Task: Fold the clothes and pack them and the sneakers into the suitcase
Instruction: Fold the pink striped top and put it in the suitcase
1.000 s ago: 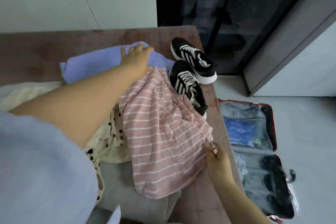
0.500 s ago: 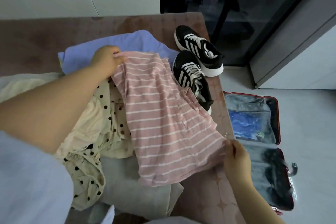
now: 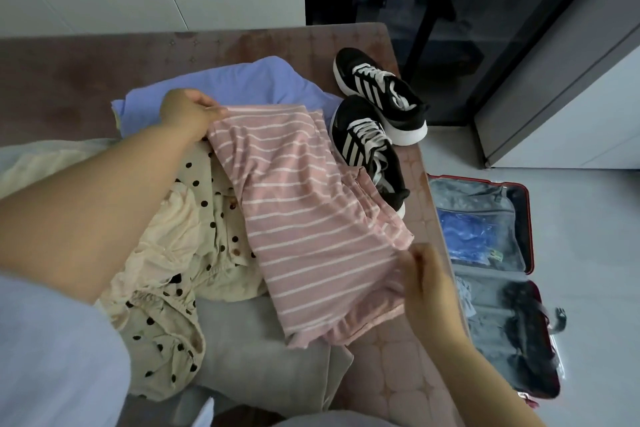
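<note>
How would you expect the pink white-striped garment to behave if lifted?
Probably floppy: the pink white-striped garment wrinkles and drapes over the nearer black sneaker. Likely light, since the left hand and right hand pinch it by its edges.

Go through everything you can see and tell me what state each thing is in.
pink striped garment, spread over the pile, held at both ends.
left hand, pinching its far corner.
right hand, pinching its near edge.
sneakers, unpacked, beside the clothes.
suitcase, open, lying flat.
polka-dot garment, crumpled, unfolded.
lavender garment, unfolded, partly covered.
</note>
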Demonstrator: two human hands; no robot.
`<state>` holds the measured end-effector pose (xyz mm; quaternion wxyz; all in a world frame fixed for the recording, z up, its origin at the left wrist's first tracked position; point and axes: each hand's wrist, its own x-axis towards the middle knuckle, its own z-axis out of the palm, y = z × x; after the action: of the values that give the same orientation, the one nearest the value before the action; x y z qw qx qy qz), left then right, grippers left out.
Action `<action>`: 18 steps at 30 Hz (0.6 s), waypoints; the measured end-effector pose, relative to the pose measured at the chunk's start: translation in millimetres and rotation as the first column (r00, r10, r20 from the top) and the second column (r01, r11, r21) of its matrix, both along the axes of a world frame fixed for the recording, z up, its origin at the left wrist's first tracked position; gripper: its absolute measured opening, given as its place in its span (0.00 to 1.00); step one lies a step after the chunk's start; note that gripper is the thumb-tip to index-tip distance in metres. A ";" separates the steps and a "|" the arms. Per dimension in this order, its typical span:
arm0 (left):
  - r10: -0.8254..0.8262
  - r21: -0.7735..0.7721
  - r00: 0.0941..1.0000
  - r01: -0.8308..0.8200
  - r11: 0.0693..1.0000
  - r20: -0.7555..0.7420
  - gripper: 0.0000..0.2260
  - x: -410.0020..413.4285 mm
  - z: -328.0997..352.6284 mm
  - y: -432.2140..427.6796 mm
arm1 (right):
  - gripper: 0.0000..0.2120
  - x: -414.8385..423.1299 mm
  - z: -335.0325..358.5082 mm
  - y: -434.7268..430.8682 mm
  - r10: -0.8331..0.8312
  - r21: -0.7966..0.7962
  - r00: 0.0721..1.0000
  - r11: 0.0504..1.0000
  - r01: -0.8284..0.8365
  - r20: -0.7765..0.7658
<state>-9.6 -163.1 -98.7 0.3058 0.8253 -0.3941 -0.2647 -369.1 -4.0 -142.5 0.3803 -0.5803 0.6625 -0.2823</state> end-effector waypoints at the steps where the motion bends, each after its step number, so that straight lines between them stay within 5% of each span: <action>1: 0.017 -0.059 1.000 -0.018 0.998 -0.011 0.06 4.1 0.4 -0.6 | 0.06 -7.1 4.5 -2.8 -0.052 -0.032 0.999 0.998 0.051 -0.013; 6: 0.060 -0.192 0.994 -0.041 0.980 0.092 0.05 3.2 3.2 -5.9 | 0.03 -36.0 -13.5 -28.6 -0.193 0.037 0.978 0.980 0.196 -0.076; 11: -0.084 -0.064 0.896 0.123 0.990 0.436 0.13 -9.8 -5.4 -5.6 | 0.09 -37.9 -26.3 -37.5 0.028 0.212 0.991 0.977 0.001 -0.135; 13: -0.203 0.048 0.788 0.216 0.975 0.581 0.18 -24.5 -0.1 4.1 | 0.15 -32.7 -22.3 -30.3 0.067 0.133 0.989 0.990 -0.048 -0.135; 15: -0.291 0.006 0.734 0.364 0.931 0.614 0.17 -45.1 9.0 24.5 | 0.24 -27.2 -21.9 -19.8 0.071 0.005 0.984 0.997 -0.071 -0.162; 18: -0.592 -0.028 0.626 0.699 0.715 0.507 0.15 -85.4 16.8 82.7 | 0.26 -18.6 -20.1 -5.4 0.038 -0.175 0.978 0.982 -0.076 -0.207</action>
<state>-95.0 -80.4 -81.9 0.1765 0.6251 -0.7528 -0.1063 -387.8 -9.3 -162.6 0.2640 -0.6572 0.6522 -0.2701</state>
